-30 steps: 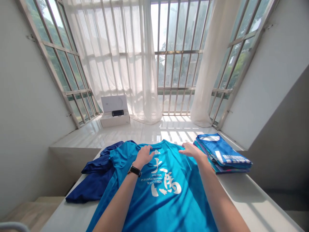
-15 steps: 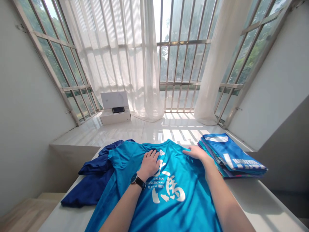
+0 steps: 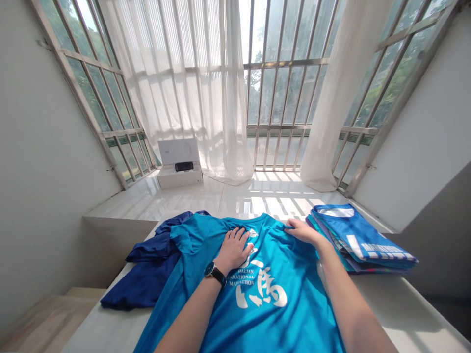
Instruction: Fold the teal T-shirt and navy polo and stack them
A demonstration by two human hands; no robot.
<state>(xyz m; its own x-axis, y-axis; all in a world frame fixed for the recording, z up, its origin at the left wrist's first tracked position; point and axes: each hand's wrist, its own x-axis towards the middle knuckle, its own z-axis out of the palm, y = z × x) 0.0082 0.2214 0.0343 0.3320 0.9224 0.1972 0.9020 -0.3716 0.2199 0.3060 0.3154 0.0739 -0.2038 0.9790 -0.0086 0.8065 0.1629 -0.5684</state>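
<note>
A teal T-shirt [image 3: 294, 274] with white lettering and large white characters lies spread on the white table [image 3: 397, 314]. My left hand [image 3: 234, 249], with a dark watch on the wrist, rests flat on the shirt's upper chest, fingers extended. At the shirt's right shoulder, my right hand [image 3: 302, 230] pinches the fabric between thumb and fingers. Dark blue clothing [image 3: 147, 274] lies bunched beside and partly under the shirt's left side. The shirt's lower hem is out of view.
A stack of folded shirts [image 3: 362, 238], blue on top, stands at the right of the table. An open white box [image 3: 180, 179] holding a black device [image 3: 184, 166] sits on the tiled ledge [image 3: 217, 193]. Sheer curtains [image 3: 224, 113] hang before barred windows.
My right hand has closed from loosely extended fingers into a pinch on the shirt's shoulder. My left hand stays flat on the chest. The whole view has shifted slightly.
</note>
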